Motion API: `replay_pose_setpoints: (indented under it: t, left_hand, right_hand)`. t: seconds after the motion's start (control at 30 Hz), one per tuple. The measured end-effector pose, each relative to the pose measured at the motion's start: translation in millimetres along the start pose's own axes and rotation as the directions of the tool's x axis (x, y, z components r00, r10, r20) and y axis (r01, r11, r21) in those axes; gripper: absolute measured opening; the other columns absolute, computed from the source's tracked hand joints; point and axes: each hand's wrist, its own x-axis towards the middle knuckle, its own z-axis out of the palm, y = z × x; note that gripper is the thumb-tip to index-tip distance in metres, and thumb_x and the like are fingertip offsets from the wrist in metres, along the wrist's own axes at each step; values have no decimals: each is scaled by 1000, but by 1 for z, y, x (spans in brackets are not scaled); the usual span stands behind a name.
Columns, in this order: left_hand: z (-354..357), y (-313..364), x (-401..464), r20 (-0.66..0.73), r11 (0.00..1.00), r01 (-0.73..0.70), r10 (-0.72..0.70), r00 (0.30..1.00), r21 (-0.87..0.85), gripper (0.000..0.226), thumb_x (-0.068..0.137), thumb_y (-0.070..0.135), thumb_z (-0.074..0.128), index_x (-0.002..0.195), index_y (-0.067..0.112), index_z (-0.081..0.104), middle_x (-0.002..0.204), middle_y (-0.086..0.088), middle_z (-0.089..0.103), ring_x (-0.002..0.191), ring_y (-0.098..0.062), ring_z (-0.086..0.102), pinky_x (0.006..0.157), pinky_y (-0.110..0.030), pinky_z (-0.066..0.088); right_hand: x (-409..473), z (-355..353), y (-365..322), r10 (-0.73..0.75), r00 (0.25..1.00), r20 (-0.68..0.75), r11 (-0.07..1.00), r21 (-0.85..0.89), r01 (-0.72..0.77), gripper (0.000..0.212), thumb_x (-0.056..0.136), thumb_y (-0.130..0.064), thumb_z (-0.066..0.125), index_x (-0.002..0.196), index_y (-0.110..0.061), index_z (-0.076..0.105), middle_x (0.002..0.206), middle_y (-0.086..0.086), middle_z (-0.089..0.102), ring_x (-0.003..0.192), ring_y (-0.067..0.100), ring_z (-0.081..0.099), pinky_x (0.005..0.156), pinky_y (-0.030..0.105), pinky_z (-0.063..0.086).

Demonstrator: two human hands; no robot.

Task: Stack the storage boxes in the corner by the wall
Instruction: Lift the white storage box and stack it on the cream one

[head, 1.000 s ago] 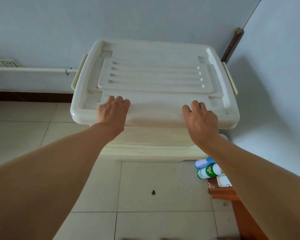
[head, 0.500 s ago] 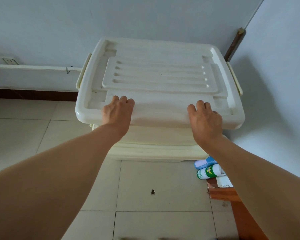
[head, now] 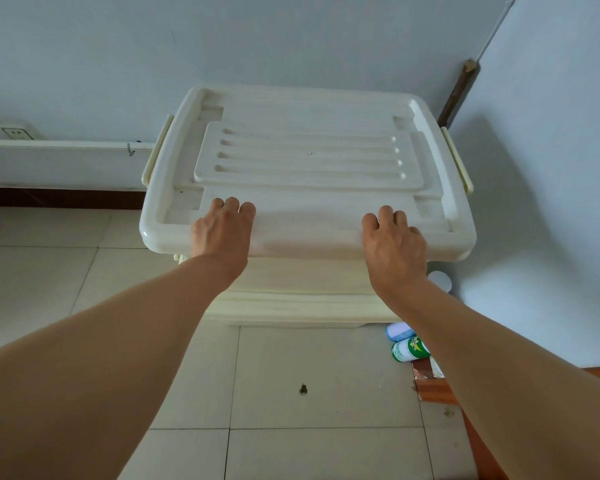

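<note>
A cream-white storage box with a ribbed lid [head: 309,157] and pale yellow side latches sits on top of a second cream box [head: 291,306] on the tiled floor, close to the corner of two white walls. My left hand [head: 222,233] lies over the lid's front rim left of centre, fingers curled on top. My right hand [head: 394,247] holds the same rim right of centre. Both thumbs are hidden below the rim. The lower box shows only its front.
A wooden stick [head: 459,91] leans in the corner behind the box. A green-and-white bottle [head: 409,349] and a blue one [head: 399,331] lie on the floor by the right wall, beside a brown wooden piece [head: 433,386]. A wall socket [head: 14,133] is at the far left.
Both hands stay on the lid's front rim. The top box has barely shifted against the wall; mainly the view has moved a little.
</note>
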Motion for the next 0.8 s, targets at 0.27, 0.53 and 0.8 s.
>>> replay_pose_setpoints:
  t: [0.27,0.53,0.8]
  left_hand:
    - [-5,-3,-16,-41,994,-53,49,998,-94,63,79,57,61,124,16,44,119,-8,45,110,-24,45,77,-31,38]
    - [-8,-2,-11,5,990,-27,27,1000,-140,59,78,55,64,121,19,46,120,-3,45,116,-23,42,69,-31,35]
    - [-10,-1,-10,18,993,-21,23,1000,-120,62,77,55,64,123,18,45,122,-4,42,116,-23,41,67,-32,36]
  right_hand:
    - [-9,8,-17,-82,970,-228,990,98,107,44,56,-29,88,85,-8,63,79,13,58,67,30,58,64,41,49]
    - [-4,8,-19,-79,971,-225,984,141,112,41,53,-25,91,77,-7,63,72,10,57,61,28,57,53,37,46]
    - [-4,4,-21,-67,984,-168,986,141,91,42,49,-23,92,76,-7,64,71,10,57,60,28,57,55,38,48]
